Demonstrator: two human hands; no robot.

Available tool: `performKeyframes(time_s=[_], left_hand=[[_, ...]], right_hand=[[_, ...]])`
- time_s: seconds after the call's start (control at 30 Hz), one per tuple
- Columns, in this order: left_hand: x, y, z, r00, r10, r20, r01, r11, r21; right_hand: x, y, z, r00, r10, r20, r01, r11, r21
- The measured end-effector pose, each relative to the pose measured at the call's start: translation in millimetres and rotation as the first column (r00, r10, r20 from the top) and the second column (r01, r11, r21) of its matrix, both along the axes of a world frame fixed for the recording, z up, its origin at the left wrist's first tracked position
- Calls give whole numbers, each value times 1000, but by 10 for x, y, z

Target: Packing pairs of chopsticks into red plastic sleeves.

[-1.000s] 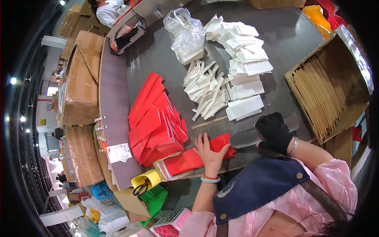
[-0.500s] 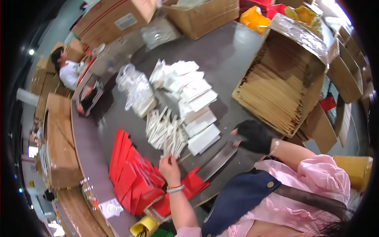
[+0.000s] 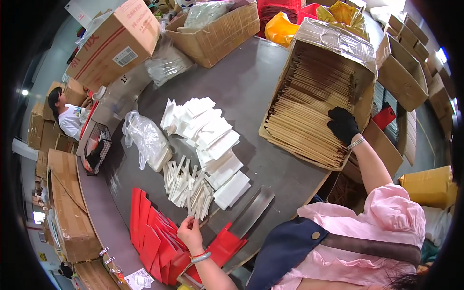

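dark tabletop [image 3: 251, 101], left hand [image 3: 190, 235] at white strips [image 3: 180, 186]

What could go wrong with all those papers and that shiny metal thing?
The left hand is at a jumbled pile of thin white strips, so several might come away together. The red packets overlap in a loose heap, so an arm brushing them could make them slide. And no hand holds the shiny metal plate, so a bump might shift it.

The tabletop [image 3: 249, 92] lies open between 2 obstacles: white papers [image 3: 212, 145] and carton [image 3: 336, 39].
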State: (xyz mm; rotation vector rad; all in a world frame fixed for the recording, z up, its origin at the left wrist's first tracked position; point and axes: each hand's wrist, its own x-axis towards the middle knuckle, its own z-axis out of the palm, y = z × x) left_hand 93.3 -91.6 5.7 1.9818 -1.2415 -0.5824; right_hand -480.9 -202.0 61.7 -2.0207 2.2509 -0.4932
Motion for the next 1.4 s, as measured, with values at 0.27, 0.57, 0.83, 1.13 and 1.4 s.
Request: performKeyframes(time_s=[0.27,0.57,0.83,1.13,1.4], left_hand=[[-65,-6,128,990,59,132,-62,998,24],[-258,17,309,995,101,-13,-102,989,-108],[-530,18,266,999,-51,-5,50,992,-117],[-790,9,145,992,-118,-48,110,982,-154],[-1196,-189,136,972,-199,127,222,952,-209]], right_hand=[[436,53,104,971,212,-109,-191,965,181],[591,39,99,973,113,-202,-75,979,187],[179,942,534,926,128,355,-115,992,-57],[-1430,3226,-757,984,-173,-31,175,977,122],[-50,678,10,987,135,92,-105,956,-274]])
